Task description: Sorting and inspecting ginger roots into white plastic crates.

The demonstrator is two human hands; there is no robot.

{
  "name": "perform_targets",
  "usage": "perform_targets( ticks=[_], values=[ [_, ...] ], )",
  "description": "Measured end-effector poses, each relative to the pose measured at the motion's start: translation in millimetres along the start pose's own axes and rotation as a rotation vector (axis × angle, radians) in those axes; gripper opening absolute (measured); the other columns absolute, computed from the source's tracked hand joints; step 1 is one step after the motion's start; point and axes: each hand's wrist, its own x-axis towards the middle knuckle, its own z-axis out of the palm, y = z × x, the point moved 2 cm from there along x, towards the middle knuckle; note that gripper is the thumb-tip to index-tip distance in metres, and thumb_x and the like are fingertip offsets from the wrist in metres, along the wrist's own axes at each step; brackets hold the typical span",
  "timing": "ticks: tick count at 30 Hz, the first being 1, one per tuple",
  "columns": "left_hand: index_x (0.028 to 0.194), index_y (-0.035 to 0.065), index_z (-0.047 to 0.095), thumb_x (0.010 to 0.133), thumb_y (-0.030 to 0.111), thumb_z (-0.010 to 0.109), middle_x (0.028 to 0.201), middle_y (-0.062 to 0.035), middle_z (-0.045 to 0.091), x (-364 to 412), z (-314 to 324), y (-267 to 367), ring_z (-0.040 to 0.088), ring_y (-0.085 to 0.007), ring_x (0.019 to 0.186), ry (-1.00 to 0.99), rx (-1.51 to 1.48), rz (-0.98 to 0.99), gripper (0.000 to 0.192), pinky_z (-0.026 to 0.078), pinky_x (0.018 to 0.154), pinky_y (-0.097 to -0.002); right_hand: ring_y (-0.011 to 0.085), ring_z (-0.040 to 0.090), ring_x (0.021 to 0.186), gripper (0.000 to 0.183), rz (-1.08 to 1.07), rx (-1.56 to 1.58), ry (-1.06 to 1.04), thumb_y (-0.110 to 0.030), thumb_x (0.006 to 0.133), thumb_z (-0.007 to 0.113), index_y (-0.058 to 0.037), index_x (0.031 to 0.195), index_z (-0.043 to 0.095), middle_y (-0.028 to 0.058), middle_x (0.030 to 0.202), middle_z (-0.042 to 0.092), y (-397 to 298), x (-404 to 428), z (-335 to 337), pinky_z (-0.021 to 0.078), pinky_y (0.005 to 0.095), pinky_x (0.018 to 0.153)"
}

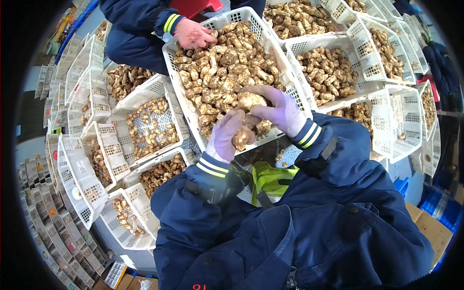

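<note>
Before me a white plastic crate (303, 108) holds a heap of brown, knobbly mushrooms or tubers (232, 65); the exact kind is unclear. Over its near edge, my right hand (279, 107), in a pale purple glove, has its thumb and fingers around a large pale-brown piece (251, 100). My left hand (225, 136), gloved alike, grips another rounded piece (240, 139) just below and to the left. The two hands are close together, and the fingertips of the left are partly hidden. At the crate's far left corner, a co-worker's pink-gloved hand (195, 34) touches a piece.
Several white crates with similar pieces stand left (174, 101) and right (290, 47). A green plastic stool or similar object (272, 179) is between my legs. Stacked crates (54, 210) line the far left, and a cardboard box (431, 228) stands at right.
</note>
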Motion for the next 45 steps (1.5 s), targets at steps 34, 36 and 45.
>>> perform_targets(
  ticks=[34,36,45],
  values=[
    [0.124,0.0052,0.065,0.091,0.018,0.064,0.095,-0.011,0.071,-184.1,-118.4,184.7,0.069,-0.0233,0.095,0.879,1.503,0.457,0.035,0.054,0.082,-0.0336,0.0335,0.067,0.101,0.043,0.359,-0.433,-0.165,-0.022,0.087,0.066,-0.0035,0.125,0.06,0.0191,0.111,0.068,77.2,9.6,9.4,0.0529,0.0411,0.086],
    [0.132,0.0025,0.061,0.092,0.025,0.066,0.103,-0.0121,0.071,-234.4,-143.8,190.1,0.068,-0.0214,0.096,1.067,1.394,-0.017,0.046,0.054,0.081,-0.0319,0.0227,0.069,0.091,0.046,0.507,0.034,-0.166,-0.023,0.087,0.069,0.0021,0.125,0.059,0.0111,0.101,0.068,73.3,8.1,7.6,0.0553,0.0335,0.073],
    [0.142,-0.0018,0.049,0.097,0.015,0.06,0.127,-0.0124,0.064,-130.5,-23.5,107.8,0.06,-0.0094,0.085,0.328,1.037,0.236,0.049,0.05,0.072,-0.0244,0.0267,0.067,0.106,0.037,0.378,1.039,-0.379,-0.021,0.101,0.057,0.0043,0.127,0.053,0.014,0.119,0.063,28.6,-3.6,27.4,0.0595,0.0437,0.088]
  ],
)
